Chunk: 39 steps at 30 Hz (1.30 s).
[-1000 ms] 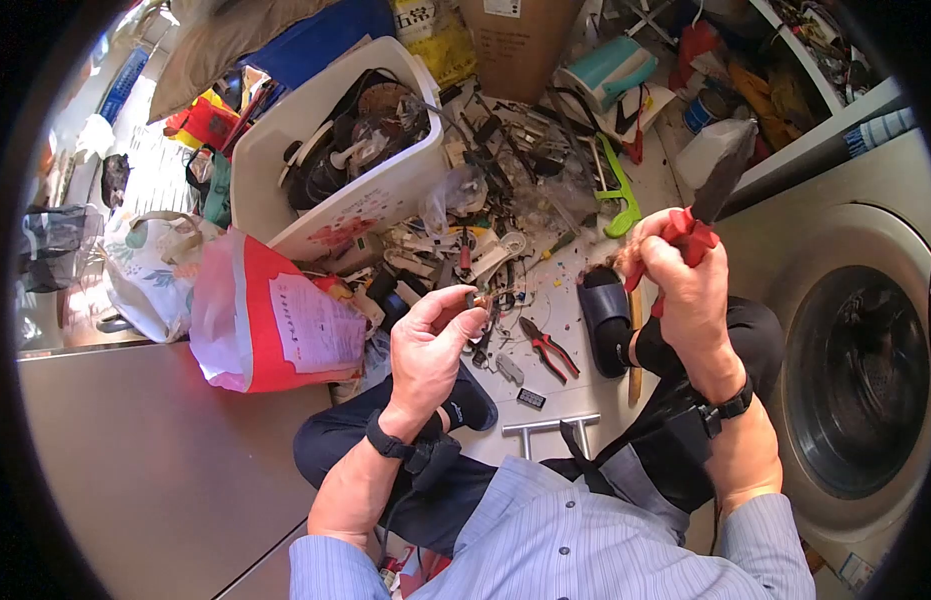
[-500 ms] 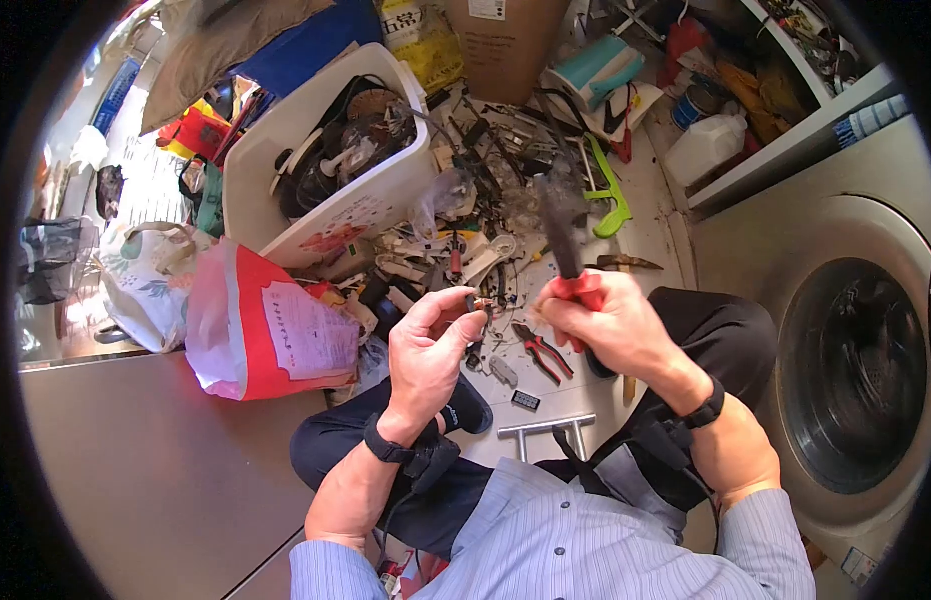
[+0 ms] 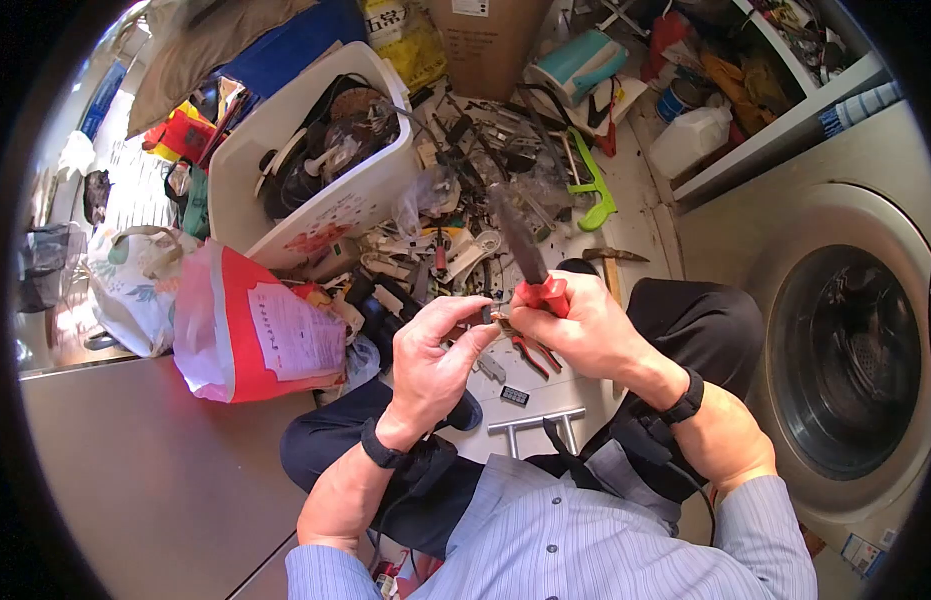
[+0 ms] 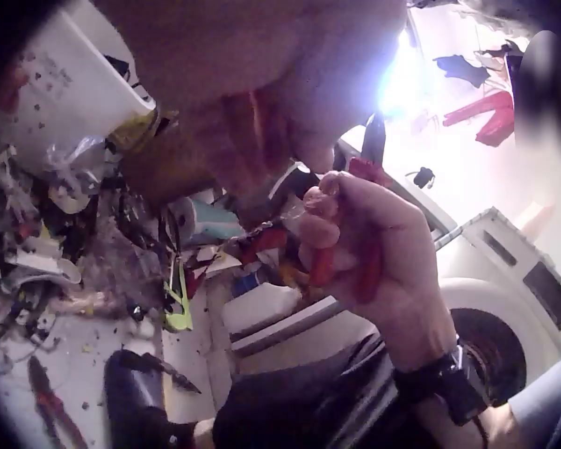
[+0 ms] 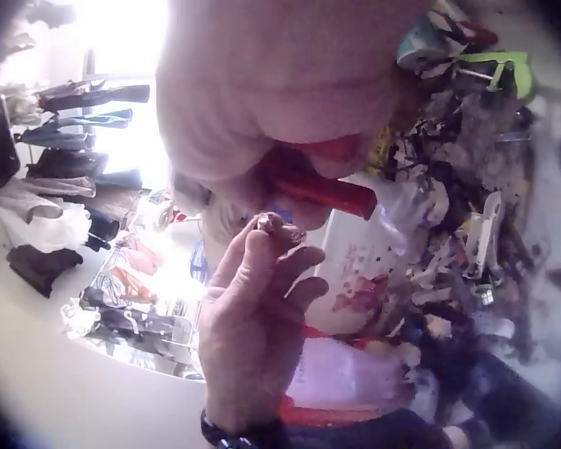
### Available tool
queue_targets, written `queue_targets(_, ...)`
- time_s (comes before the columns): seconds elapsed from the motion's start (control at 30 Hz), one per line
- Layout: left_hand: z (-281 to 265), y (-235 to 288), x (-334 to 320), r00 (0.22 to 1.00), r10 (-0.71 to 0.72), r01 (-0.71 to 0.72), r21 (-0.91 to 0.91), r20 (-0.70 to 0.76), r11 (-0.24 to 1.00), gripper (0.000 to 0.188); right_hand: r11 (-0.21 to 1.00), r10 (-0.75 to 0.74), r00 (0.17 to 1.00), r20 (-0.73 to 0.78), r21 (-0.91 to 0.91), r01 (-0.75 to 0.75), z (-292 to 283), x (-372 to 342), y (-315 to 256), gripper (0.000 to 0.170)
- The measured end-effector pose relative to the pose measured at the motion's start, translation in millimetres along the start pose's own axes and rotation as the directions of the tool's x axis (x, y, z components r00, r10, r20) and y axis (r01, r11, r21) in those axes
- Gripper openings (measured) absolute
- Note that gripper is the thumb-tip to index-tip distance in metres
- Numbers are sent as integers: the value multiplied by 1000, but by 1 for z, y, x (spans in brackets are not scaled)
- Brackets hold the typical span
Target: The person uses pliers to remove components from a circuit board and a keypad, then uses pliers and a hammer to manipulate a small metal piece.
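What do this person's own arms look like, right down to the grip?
Pale blue, finely striped cloth sleeves stop short, leaving both forearms bare. Black wrist straps carry dark, boxy devices, and a thin black cable trails near the right one. The left grip and right grip wear no gloves.

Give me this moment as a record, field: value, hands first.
left hand: pinches a small dark part
right hand: grips a red-handled tool, dark end pointing away from the person
hand spacing: close together, above the floor
tools on floor: red-handled pliers, hammer, green saw
containers: white bin, mixed items inside; red bag beside it
person's right: washing machine, door glass facing the person
unclear: part's exact type
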<state>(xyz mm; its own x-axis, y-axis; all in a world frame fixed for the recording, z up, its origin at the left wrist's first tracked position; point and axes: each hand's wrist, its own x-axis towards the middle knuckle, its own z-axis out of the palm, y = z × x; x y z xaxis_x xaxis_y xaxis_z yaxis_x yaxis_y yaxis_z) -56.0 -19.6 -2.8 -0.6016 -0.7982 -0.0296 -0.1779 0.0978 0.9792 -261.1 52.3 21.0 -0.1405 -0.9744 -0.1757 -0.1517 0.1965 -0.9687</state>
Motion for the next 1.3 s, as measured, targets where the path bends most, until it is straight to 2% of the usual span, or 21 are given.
queue_targets(0.07,-1,0,1,1000,20,-20,-11,16,1000,27,990,80,995,58,109,-86,-6,2,0,12)
queue_targets(0.2,-2,6,1,998,62,-63,62,15,996,27,978,87,996,21,188,-89,-6,0,4,11)
queue_targets(0.27,-3,1,0,1000,-17,17,-43,-18,999,28,981,63,998,1,184,-62,-4,1,1,10)
queue_targets(0.33,-5,0,0,999,-49,48,-60,-18,997,28,983,41,999,-19,178,-37,-3,2,-2,11)
queue_targets(0.4,-3,1,0,996,-87,85,-84,-16,993,27,986,35,999,-4,165,-34,-2,2,-6,18)
queue_targets(0.47,-2,9,1,999,-32,32,41,0,999,27,984,81,996,31,154,-85,1,2,-5,18)
queue_targets(0.53,-1,9,-1,1000,-8,8,50,9,999,27,978,143,988,50,146,-149,7,1,0,19)
queue_targets(0.67,1,15,0,999,42,-42,48,8,998,29,979,146,981,127,127,-162,2,2,-1,20)
queue_targets(0.8,4,11,-1,994,107,-107,23,-14,994,29,951,206,955,215,187,-247,1,1,-3,17)
queue_targets(0.93,3,11,-3,998,69,-69,15,12,998,30,906,211,943,259,311,-288,2,0,3,16)
queue_targets(1.07,6,8,-5,1000,20,-19,-70,13,997,31,903,247,924,291,277,-328,3,1,3,17)
queue_targets(1.2,3,12,-5,998,45,-44,-18,38,999,32,893,258,921,294,293,-343,6,2,7,16)
queue_targets(1.27,3,11,-6,996,-68,77,-140,66,987,33,889,254,921,297,303,-342,6,1,8,16)
queue_targets(1.3,4,10,-6,996,-68,77,-141,65,987,33,897,254,930,267,293,-330,7,0,9,16)
